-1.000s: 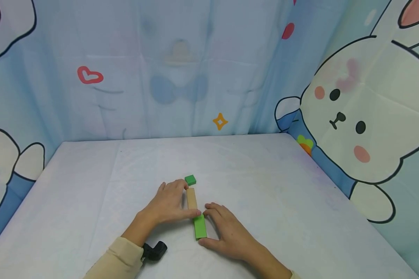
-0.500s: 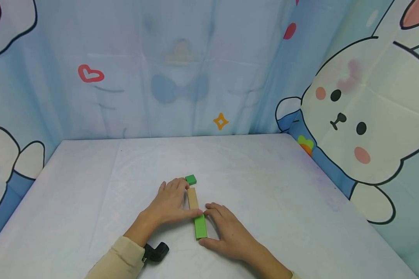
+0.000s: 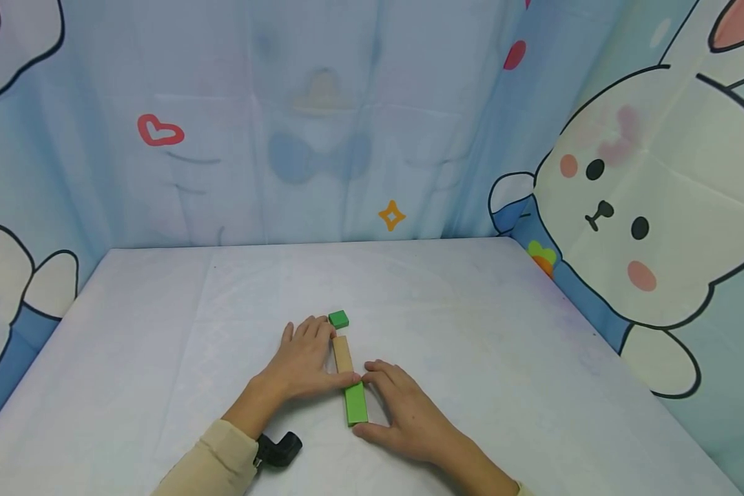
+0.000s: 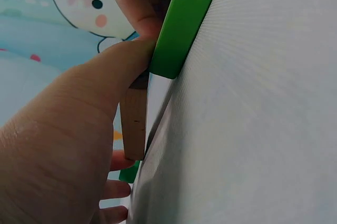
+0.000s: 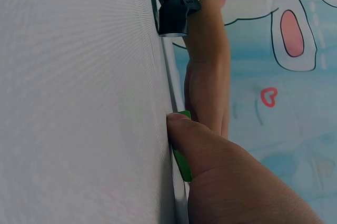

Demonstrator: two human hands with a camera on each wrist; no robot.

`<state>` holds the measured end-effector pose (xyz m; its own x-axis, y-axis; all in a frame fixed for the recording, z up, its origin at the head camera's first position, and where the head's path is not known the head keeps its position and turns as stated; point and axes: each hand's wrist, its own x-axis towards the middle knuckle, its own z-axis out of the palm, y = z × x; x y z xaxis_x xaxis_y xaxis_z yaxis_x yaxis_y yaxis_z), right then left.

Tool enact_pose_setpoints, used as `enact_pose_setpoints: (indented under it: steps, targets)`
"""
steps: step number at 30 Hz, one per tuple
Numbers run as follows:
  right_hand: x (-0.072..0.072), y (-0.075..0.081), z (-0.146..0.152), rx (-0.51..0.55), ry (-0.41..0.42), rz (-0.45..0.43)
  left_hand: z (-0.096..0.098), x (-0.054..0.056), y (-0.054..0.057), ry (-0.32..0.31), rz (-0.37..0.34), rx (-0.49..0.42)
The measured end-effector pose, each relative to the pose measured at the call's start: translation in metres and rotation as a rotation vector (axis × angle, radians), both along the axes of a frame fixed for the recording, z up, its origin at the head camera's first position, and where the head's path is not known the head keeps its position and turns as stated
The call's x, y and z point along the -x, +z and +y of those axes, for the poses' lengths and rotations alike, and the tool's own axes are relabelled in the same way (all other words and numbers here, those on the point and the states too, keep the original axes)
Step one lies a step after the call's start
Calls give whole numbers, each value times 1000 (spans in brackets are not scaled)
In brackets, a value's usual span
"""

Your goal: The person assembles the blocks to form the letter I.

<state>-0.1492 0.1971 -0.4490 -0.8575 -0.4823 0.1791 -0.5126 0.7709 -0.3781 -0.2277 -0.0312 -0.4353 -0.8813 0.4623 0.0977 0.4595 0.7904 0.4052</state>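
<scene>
Two long blocks lie end to end on the table in the head view. The farther one is a plain wooden block, which my left hand holds lengthwise, thumb at its near end and index finger at its far end. My right hand holds the nearer, light green block, thumb at the near end and fingers by the far end. In the left wrist view the wooden block stands just past the green block, with my left thumb at the place where they meet.
A small darker green block lies just beyond the wooden block, close to my left fingertips. A black wrist camera sits low beside my left sleeve. The white-covered table reaches back to a printed curtain.
My left hand and wrist have shifted very slightly to the right, along with the wooden block. The right hand and the green block stay in place.
</scene>
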Motion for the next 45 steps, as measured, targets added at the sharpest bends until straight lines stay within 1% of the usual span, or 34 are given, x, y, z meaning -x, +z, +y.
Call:
enact_pose_setpoints:
  steps: [7, 12, 20, 25, 36, 45]
  targets:
    - [1, -1, 0, 5, 4, 16, 0, 0, -1, 6, -3, 7]
    - [1, -2, 0, 3, 7, 24, 0, 0, -1, -6, -11, 22]
    - [1, 0, -2, -2, -14, -19, -2, 0, 0, -3, -14, 11]
    - [1, 1, -2, -10, -20, -31, -3, -1, 2, -10, -14, 7]
    - [1, 0, -1, 3, -5, -9, -3, -2, 1, -23, 5, -3]
    - [1, 1, -2, -1, -16, -27, -3, -3, 0, -26, 9, -16]
